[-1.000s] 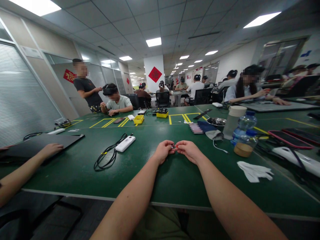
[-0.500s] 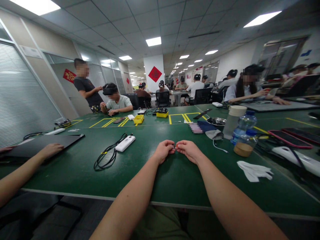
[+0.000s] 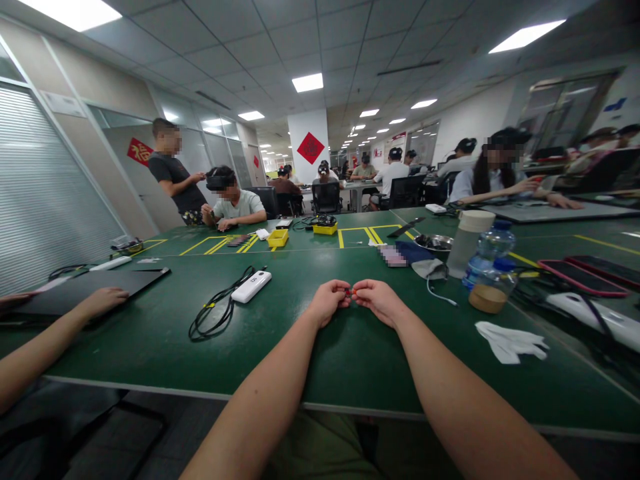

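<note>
Over the green table (image 3: 350,373), my left hand (image 3: 330,301) and my right hand (image 3: 379,300) meet almost fingertip to fingertip. Both are closed in a pinch. A tiny red piece (image 3: 355,292) shows at my right fingertips. Something small and dark with a bit of red sits at the left fingertips. Fingers cover most of both, so their kind and whether they touch each other cannot be made out. To the left of my hands lies a white power bank (image 3: 251,287) with a coiled black cable (image 3: 213,313).
A white glove (image 3: 513,341) lies on the right, near bottles (image 3: 487,300), a metal bowl (image 3: 434,243) and phones (image 3: 583,277). Yellow trays (image 3: 277,239) stand farther back. Another person's arm (image 3: 65,333) rests on a dark board (image 3: 145,283) at the left. Other people sit beyond.
My hands stay in nearly the same place. The small piece at my left fingertips shows more red now. The view has shifted very slightly.
</note>
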`<state>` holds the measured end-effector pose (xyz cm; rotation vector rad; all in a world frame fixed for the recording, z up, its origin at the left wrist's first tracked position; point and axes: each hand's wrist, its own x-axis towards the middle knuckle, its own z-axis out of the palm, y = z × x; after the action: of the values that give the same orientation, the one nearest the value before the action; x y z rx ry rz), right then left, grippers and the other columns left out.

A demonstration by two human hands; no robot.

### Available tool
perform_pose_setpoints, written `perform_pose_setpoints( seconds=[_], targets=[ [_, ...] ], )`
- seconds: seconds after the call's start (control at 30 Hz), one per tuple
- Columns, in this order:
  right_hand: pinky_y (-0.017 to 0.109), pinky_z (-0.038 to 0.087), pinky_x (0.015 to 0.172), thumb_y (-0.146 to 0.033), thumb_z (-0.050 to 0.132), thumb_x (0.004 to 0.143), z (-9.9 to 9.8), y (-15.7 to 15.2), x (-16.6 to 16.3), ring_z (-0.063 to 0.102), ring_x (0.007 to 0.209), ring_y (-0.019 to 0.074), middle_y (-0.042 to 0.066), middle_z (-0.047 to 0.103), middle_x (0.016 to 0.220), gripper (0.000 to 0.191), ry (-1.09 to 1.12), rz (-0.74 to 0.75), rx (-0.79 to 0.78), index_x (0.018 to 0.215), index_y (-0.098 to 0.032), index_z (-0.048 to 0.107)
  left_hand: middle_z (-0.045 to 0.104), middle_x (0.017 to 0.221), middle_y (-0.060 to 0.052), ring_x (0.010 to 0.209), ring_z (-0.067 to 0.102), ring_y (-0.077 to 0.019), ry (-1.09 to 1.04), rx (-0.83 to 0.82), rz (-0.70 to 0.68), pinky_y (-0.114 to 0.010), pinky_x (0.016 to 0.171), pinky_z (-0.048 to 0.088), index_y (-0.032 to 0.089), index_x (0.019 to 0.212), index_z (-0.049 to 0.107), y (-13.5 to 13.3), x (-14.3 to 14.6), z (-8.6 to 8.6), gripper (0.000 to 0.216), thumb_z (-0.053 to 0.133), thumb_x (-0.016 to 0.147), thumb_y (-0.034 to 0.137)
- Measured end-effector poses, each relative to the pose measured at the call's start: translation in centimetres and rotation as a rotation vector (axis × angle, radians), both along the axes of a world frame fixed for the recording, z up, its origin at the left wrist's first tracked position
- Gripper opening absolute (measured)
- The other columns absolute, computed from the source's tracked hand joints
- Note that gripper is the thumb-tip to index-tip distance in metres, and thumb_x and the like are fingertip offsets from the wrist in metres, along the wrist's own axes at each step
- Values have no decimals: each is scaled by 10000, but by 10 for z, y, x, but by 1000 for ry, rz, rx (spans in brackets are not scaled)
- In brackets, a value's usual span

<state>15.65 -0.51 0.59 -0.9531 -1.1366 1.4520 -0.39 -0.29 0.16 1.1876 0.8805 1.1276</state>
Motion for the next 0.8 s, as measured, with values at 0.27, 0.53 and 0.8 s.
perform_pose_setpoints(
  seconds=[0.27, 0.53, 0.8],
  targets=[
    [223, 505, 570, -48, 640, 656, 2, -1, -1, 617, 592, 112, 39, 645, 677, 144, -1, -10, -4, 769, -135, 626, 627, 715, -31, 563, 598, -85, 7, -8, 1, -201, 550, 495, 115, 934, 591, -1, 0, 2, 234, 529, 727, 26],
    [217, 520, 572, -65, 679, 649, 1, -1, -1, 638, 588, 114, 49, 671, 704, 157, 1, 0, -15, 780, -137, 631, 653, 812, -55, 602, 610, -78, -31, 12, -24, -191, 574, 498, 120, 924, 586, 0, 0, -1, 213, 592, 723, 52],
    [241, 555, 664, -59, 694, 631, 1, -2, -2, 673, 665, 141, 78, 698, 753, 137, -16, 13, 1, 737, -124, 637, 651, 801, -53, 602, 614, -76, -43, -53, 17, -191, 590, 519, 122, 933, 579, -2, 3, 3, 208, 534, 752, 29]
  ],
)
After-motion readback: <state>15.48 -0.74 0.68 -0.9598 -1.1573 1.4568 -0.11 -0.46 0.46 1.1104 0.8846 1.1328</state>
